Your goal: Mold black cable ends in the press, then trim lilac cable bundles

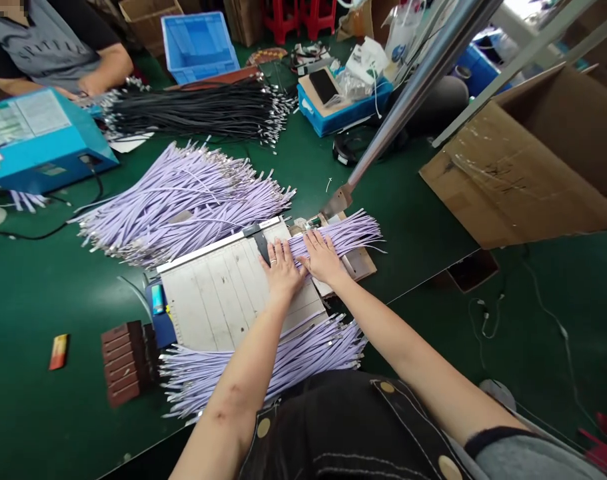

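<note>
A bundle of thin lilac cables (356, 232) lies across the right end of a pale ruled cutting board (208, 293), its loose ends fanning out to the right. My left hand (283, 268) rests over the bundle's left part, fingers lying across it beside a dark strap-like guide (256, 241). Close against it, my right hand (324, 257) holds the same bundle from above, the thumbs nearly meeting. The undersides of both hands are hidden. Just beyond them, a long metal lever arm (383, 127) rises from the board's far right corner.
A large lilac cable pile (183, 200) lies behind the board, another pile (303, 360) in front. Black cables (193, 110), a blue machine (38, 143) and a blue tray (328, 117) stand farther back. A cardboard box (513, 167) is right. A person (58, 47) sits opposite.
</note>
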Demonstrator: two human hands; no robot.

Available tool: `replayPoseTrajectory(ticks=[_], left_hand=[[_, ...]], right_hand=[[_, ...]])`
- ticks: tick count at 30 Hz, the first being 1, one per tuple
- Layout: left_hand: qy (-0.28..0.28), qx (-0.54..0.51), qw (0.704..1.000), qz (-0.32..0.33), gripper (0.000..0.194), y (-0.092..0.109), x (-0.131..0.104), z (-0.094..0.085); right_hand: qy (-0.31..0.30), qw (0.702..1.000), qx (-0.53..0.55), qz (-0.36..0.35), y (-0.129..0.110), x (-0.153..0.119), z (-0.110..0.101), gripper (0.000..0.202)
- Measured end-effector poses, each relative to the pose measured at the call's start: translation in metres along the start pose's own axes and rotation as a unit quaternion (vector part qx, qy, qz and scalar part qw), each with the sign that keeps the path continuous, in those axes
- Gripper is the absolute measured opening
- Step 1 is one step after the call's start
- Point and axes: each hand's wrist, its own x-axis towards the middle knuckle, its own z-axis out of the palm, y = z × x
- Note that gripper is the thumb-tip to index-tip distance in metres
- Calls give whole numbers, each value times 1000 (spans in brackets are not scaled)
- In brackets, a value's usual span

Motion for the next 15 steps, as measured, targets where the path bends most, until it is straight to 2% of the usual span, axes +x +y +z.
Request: replayPoseTrajectory(ticks=[3,6,8,9,11,12,13,14,15], left_hand=[[0,2,1000,-5,77,1,1,0],[2,7,1000,-4,79,3,1,-2],[0,4,1000,-5,83,3,1,-3],[-1,1,1000,-8,86,3,1,-4],[0,-4,1000,-9,88,4,1,-4],[1,-4,1000,-8,88,3,1,-4],[2,-3,1000,-6,88,3,1,-5],[3,-2,1000,-4,88,3,1,-5],[3,0,1000,-3,89,3,1,-5]], right_hand=[[17,1000,3,3,1,4,2,70],[38,999,25,-19,5,-9,2,69],[74,995,59,-36,15,-22,-11,55],[114,990,82,-34,22,-27,-26,48],[230,964,135,-12,32,-32,-75,39],[304,939,163,7,34,-30,-108,39],[352,917,185,8,32,-24,-146,41],[371,906,204,-11,26,-15,-186,44],[364,903,224,-31,18,-4,-225,43]])
